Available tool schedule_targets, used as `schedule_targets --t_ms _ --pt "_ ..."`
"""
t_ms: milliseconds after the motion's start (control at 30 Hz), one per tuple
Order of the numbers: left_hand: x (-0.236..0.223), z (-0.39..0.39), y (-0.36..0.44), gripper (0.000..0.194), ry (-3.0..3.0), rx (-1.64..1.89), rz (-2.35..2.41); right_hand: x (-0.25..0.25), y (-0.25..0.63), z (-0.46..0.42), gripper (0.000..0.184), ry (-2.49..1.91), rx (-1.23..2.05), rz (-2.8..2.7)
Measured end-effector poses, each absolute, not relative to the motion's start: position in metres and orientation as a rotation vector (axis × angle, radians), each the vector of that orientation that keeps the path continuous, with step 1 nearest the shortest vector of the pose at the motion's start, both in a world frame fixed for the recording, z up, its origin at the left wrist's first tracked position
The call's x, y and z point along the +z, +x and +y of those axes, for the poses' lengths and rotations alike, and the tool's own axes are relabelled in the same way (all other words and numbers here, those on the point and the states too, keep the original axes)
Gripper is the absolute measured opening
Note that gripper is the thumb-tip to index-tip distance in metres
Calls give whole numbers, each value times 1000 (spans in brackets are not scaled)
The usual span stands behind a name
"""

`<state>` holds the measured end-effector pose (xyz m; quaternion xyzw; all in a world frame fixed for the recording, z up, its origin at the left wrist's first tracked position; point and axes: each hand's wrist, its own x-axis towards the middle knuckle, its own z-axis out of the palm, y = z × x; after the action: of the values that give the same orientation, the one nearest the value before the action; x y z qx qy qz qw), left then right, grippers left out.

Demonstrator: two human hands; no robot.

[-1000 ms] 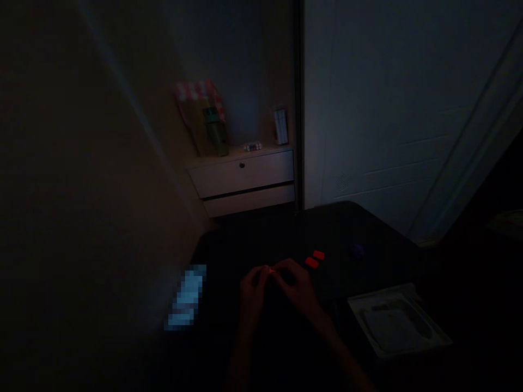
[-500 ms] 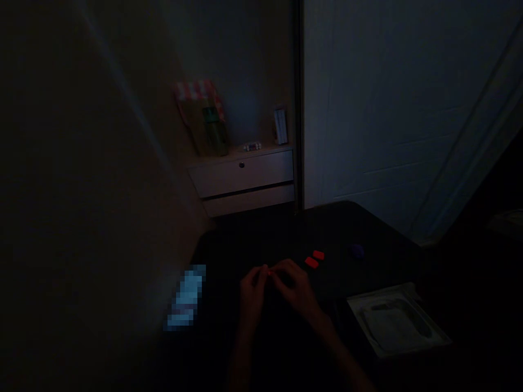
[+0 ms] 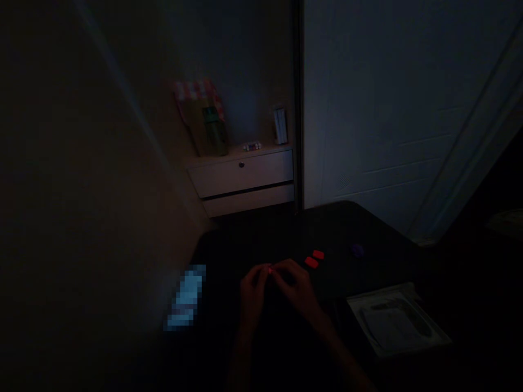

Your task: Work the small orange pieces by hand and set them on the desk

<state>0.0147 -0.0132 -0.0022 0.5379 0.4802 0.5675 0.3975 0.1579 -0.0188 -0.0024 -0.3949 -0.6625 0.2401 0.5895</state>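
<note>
The room is very dark. My left hand (image 3: 252, 296) and my right hand (image 3: 296, 288) meet over a dark table (image 3: 368, 228), fingertips pinched together on a small red piece (image 3: 270, 270). Two more red pieces (image 3: 314, 259) lie on the table just right of my right hand. A small purple thing (image 3: 358, 250) sits farther right. What the pinched piece is, I cannot make out.
A pale flat tray or packet (image 3: 398, 321) lies at the table's right front. A glowing bluish patch (image 3: 187, 298) is at the left. Behind stand a low drawer unit (image 3: 245, 177) with a green bottle (image 3: 214, 130) and a white door (image 3: 388, 109).
</note>
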Motion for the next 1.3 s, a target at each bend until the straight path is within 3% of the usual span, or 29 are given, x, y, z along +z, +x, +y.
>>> schedule_targets --t_ms 433,933,1300 --pt "3 -17 17 36 1335 1428 1227 -6 159 -16 15 -998 629 -1485" --pt "4 -18 18 37 1387 1328 1166 -6 160 -13 37 -1184 647 -1385" --pt "-1 -14 16 33 1369 1371 1138 -5 160 -12 21 -1042 740 -1377"
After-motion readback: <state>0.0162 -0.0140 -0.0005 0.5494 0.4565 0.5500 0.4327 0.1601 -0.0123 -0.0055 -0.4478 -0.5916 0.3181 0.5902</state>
